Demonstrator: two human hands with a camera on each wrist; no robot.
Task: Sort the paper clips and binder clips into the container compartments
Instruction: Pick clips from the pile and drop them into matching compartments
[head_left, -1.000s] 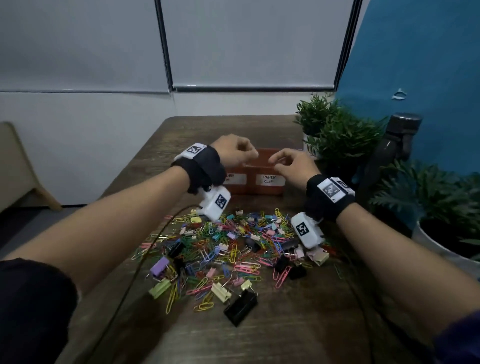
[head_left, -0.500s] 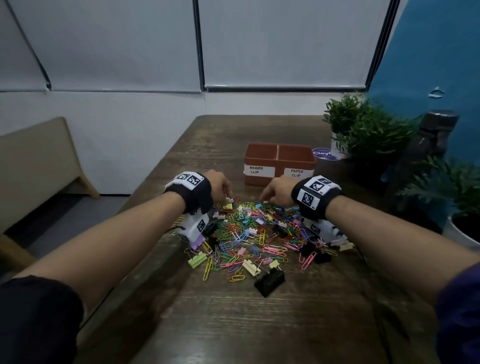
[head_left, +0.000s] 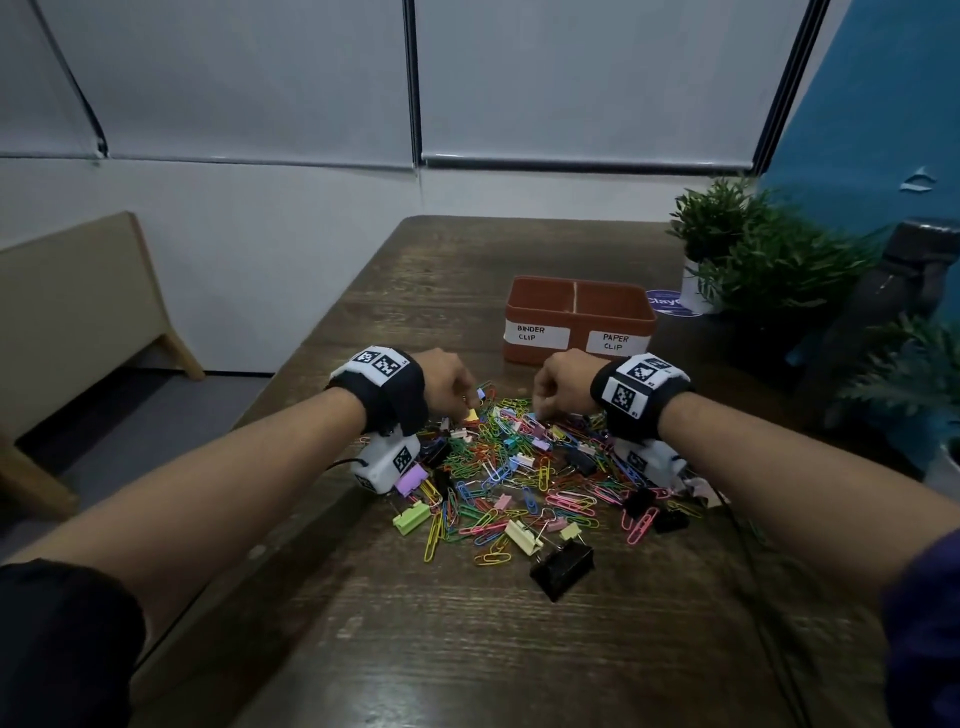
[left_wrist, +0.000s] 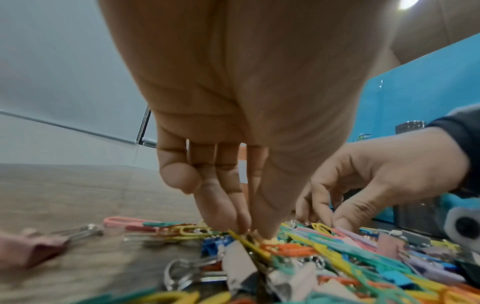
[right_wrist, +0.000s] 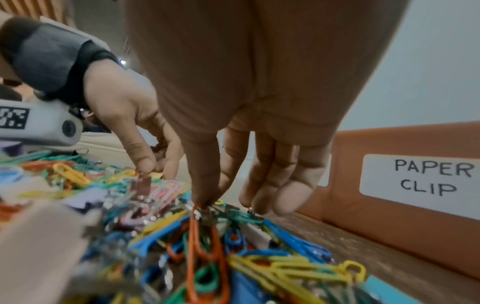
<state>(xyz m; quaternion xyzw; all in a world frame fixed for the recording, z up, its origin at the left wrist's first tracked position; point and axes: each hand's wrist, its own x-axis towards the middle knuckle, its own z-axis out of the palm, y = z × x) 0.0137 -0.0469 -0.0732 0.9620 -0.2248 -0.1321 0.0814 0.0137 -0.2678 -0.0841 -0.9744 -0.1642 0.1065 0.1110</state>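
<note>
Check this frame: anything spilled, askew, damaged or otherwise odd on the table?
Nothing stands out. The mixed pile of clips is loose on the table, as unsorted stock would be. The container sits upright, labels facing the person. Both hands, left and right, pick at the pile's far edge.

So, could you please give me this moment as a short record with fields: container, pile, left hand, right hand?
container: terracotta box with two compartments, labelled BINDER CLIP on the left and PAPER CLIP on the right, behind the pile
pile: mixed coloured clips on the wooden table
left hand: left hand with fingertips down in the pile's far edge; what it holds is unclear
right hand: right hand pinches an orange paper clip
</note>
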